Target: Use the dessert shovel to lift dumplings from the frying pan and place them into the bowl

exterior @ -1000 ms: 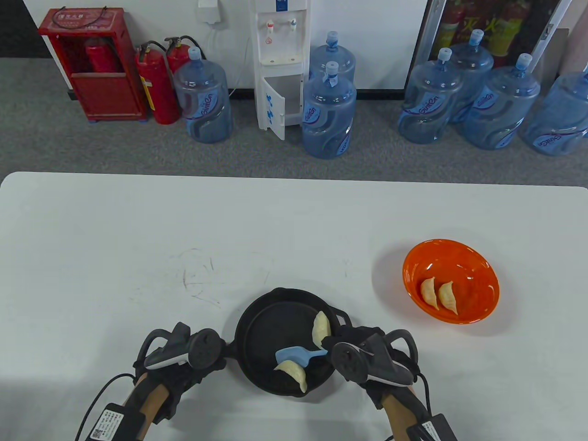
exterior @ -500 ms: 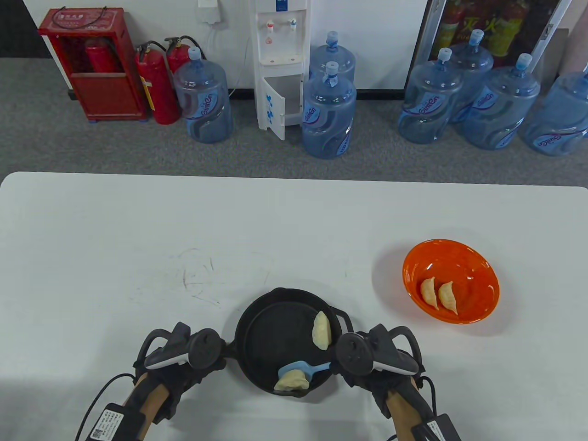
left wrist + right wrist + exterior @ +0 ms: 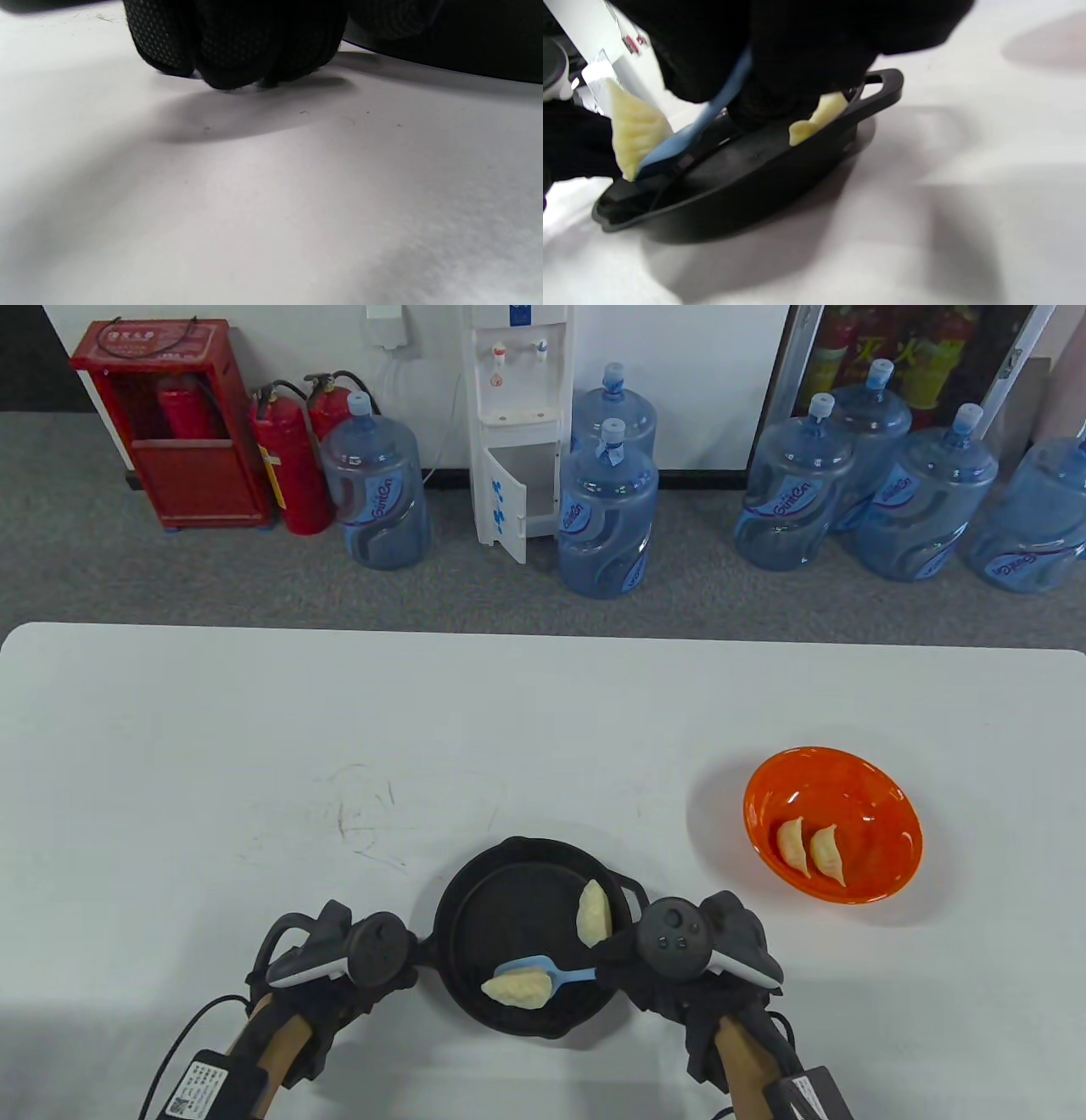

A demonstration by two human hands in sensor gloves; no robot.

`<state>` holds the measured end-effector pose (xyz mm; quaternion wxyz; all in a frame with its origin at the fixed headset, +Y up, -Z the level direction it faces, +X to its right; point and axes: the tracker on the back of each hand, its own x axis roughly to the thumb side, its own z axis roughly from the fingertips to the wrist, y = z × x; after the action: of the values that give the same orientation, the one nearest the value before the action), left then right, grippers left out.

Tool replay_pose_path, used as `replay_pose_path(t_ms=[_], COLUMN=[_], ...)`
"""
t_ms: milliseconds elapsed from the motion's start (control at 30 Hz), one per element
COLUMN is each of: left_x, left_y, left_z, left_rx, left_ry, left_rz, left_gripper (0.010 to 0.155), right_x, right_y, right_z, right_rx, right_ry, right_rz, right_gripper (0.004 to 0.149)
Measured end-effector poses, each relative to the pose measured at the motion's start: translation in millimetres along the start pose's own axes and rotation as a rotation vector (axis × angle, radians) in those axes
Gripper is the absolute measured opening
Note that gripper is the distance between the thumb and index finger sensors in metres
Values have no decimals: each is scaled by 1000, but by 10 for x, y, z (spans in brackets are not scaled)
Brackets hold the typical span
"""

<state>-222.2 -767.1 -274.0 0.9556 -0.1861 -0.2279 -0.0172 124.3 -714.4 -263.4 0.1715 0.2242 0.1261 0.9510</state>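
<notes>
Just off the right hand's (image 3: 679, 976) fingertips, the blue dessert shovel (image 3: 543, 971) reaches leftward over the black frying pan (image 3: 475, 899); that hand grips its handle, fingers curled round it. One dumpling (image 3: 516, 987) lies on the shovel blade, over the pan's near part. In the right wrist view the shovel (image 3: 687, 140) slopes down from the hand (image 3: 780, 51) with the dumpling (image 3: 634, 127) at its low end, above the pan floor; whether it is fully clear of the pan (image 3: 746, 178) I can't tell.

Second dumpling (image 3: 594, 914) sits in the pan right beside the right hand, on its far-left side, close to the rim and the small helper handle.

Left hand (image 3: 335, 963) is on the pan's opposite side, at the long handle. Left wrist view shows its fingers (image 3: 237, 46) curled tight, knuckles down near the counter (image 3: 271, 203), pan body just to their right. The handle itself is hidden under the hand, so an actual grip can't be confirmed.

Orange bowl (image 3: 882, 789) stands on the counter well beyond the right hand, to its far right, with two dumplings (image 3: 810, 848) side by side inside.
</notes>
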Motion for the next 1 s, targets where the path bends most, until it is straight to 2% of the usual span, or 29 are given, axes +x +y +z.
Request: replay_pose_path(t_ms=[333,700,1000], left_x=[2,2,2], left_y=[0,1,1], left_z=[1,6,6], left_rx=[1,2,2], left_ry=[0,2,2], left_rz=[0,1,1], left_gripper=[53,53,53], right_x=[-119,-348,-576], right_y=[-118,-338,-469], right_z=[70,257,408], right_rx=[-153,-332,-431], right_ry=[129,257,396], right_rz=[-67,-129,-168], right_gripper=[41,40,40])
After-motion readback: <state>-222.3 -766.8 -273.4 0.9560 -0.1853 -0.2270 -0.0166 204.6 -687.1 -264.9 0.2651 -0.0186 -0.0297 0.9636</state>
